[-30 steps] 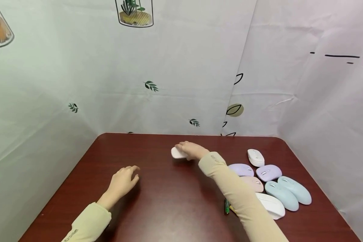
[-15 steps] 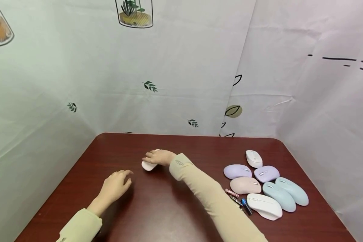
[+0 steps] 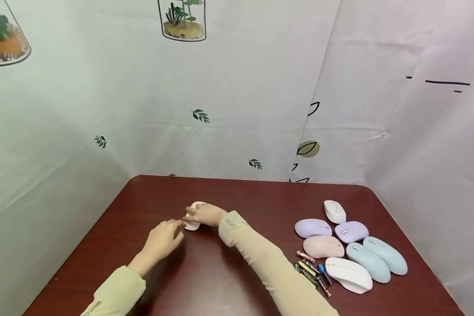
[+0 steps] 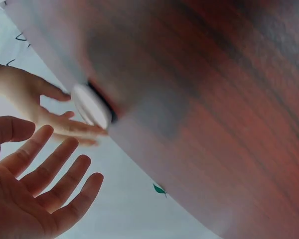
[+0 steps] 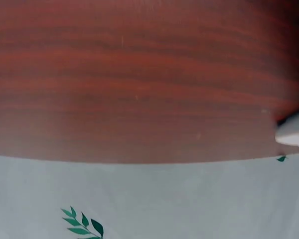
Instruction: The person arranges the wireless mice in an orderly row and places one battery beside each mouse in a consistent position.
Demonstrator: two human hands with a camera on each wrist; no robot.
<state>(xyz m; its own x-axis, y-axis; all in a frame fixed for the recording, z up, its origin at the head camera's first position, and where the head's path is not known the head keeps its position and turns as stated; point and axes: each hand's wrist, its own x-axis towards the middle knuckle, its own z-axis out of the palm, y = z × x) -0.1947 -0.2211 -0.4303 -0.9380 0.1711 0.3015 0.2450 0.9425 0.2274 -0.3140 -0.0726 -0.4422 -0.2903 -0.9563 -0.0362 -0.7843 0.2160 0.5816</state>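
Note:
A white computer mouse [image 3: 191, 226] is at the left-middle of the table, under my right hand [image 3: 207, 214]. The thumb and fingers of that hand grip it by its sides. In the left wrist view the mouse [image 4: 91, 105] is seen edge-on, low over the tabletop; whether it touches the wood I cannot tell. Only an end of the mouse [image 5: 294, 132] shows at the right edge of the right wrist view. My left hand [image 3: 162, 238] hovers just nearer to me, its fingers loosely bent and holding nothing, fingertips close to the mouse.
Several mice lie grouped on the right: a small white one [image 3: 334, 211], lilac ones [image 3: 313, 228], a pink one [image 3: 323, 246], light blue ones [image 3: 368, 262] and a larger white one [image 3: 349, 274]. Loose batteries [image 3: 309, 268] lie beside them, partly behind my right sleeve. A patterned curtain surrounds the table [image 3: 237, 281].
My right hand has carried the white mouse leftward across the table, and the mouse has turned in the last half second. My left hand has come slightly closer to it.

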